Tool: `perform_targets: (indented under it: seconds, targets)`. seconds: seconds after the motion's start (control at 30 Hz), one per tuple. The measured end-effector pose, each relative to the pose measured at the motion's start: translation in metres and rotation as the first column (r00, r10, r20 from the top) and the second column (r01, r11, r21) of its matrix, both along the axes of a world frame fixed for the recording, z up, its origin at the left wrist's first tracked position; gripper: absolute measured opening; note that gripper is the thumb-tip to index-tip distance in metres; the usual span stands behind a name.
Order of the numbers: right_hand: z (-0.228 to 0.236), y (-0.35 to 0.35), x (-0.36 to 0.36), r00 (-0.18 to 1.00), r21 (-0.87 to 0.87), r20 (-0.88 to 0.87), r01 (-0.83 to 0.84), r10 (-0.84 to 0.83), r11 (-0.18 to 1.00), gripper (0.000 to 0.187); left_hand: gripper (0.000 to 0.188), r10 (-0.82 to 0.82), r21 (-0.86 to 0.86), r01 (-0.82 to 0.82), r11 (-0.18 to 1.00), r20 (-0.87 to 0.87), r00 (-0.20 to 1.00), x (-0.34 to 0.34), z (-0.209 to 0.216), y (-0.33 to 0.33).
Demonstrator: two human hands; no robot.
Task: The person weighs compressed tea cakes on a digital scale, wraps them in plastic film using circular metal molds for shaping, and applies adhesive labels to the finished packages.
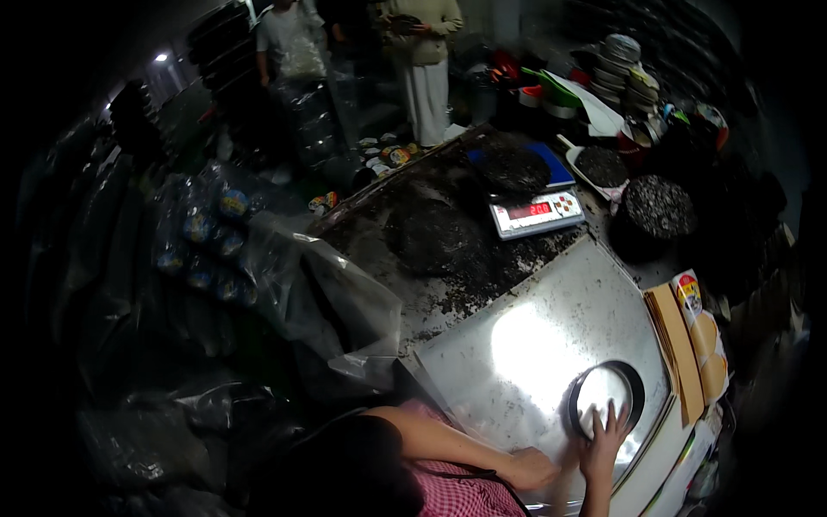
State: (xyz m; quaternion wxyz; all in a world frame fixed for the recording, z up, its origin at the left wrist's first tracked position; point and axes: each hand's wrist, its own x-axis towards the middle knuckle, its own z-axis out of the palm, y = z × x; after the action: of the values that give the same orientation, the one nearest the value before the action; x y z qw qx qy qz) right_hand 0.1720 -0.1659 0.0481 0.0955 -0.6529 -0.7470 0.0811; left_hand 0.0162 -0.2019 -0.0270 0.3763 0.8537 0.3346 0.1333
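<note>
A round, black-walled ring or shallow pan (638,398) with a bright inside rests on the shiny metal sheet (469,362) at the lower right. My right hand (603,438) reaches over its near edge, fingers spread across the bright inside. Whether the fingertips press on it I cannot tell. My left hand (532,470) is curled closed just left of my right wrist, low over the sheet. Its fingers are turned away, so anything inside them is hidden.
Beyond the sheet, a digital scale (538,214) carries a dark round mass (514,166). Dark crumbs litter the worktop (370,220). A dark cake (659,207) and cardboard (674,349) stand right. Clear plastic (323,284) hangs left. Two people (426,65) stand behind.
</note>
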Motion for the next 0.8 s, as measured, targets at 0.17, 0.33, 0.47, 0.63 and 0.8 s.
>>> perform_targets:
  seconds: [0.17, 0.33, 0.47, 0.63, 0.8]
  targets:
    - [0.004, 0.015, -0.03, 0.994, -0.048, -0.051, -0.102, 0.1, 0.994, 0.025, 0.028, -0.328, 0.047, 0.333, 0.942, -0.081, 0.941, -0.02, 0.01, 0.02]
    - [0.024, -0.049, -0.045, 0.975, 0.211, -0.012, -0.216, 0.224, 0.953, 0.031, 0.023, 0.303, -0.477, -0.087, 0.874, 0.398, 0.866, -0.014, 0.003, 0.047]
    - [-0.001, -0.099, -0.007, 0.966, 0.069, 0.024, -0.26, 0.259, 0.963, 0.032, 0.022, 0.71, -0.905, 0.183, 0.385, 0.417, 0.567, -0.058, 0.029, 0.152]
    - [0.004, -0.056, -0.022, 0.963, 0.169, 0.082, -0.267, 0.257, 0.949, 0.016, 0.037, 0.021, -0.508, 0.304, 0.806, 0.538, 0.843, -0.029, 0.112, 0.12]
    - [0.003, -0.092, -0.045, 0.837, 0.407, 0.067, -0.52, 0.543, 0.751, 0.04, 0.049, -0.189, -0.204, 0.249, 0.947, 0.275, 0.943, -0.034, 0.053, 0.072]
